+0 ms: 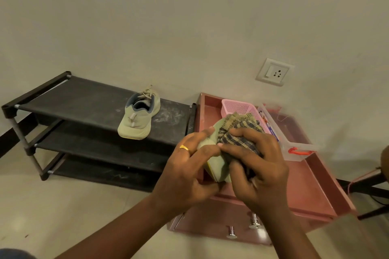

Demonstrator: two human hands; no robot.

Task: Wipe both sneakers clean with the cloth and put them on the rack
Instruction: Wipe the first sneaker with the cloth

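Left hand (187, 170) curls its fingers (197, 135) round the sneaker (220, 167), right hand (259, 172) grips the cloth (235, 130) against it, and the rack (84, 99) lies leftward, nearer the left hand.

At centre right, the left hand (185, 172) grips a pale green fabric sneaker (219, 167); the right hand (261, 170), fingers curled, clutches a checked brown cloth (237, 130).

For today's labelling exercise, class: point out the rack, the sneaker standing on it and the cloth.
rack (84, 99), head view, bare part of its top shelf.
sneaker (134, 121), head view, on its heel.
cloth (240, 123), head view, on its checked folds.
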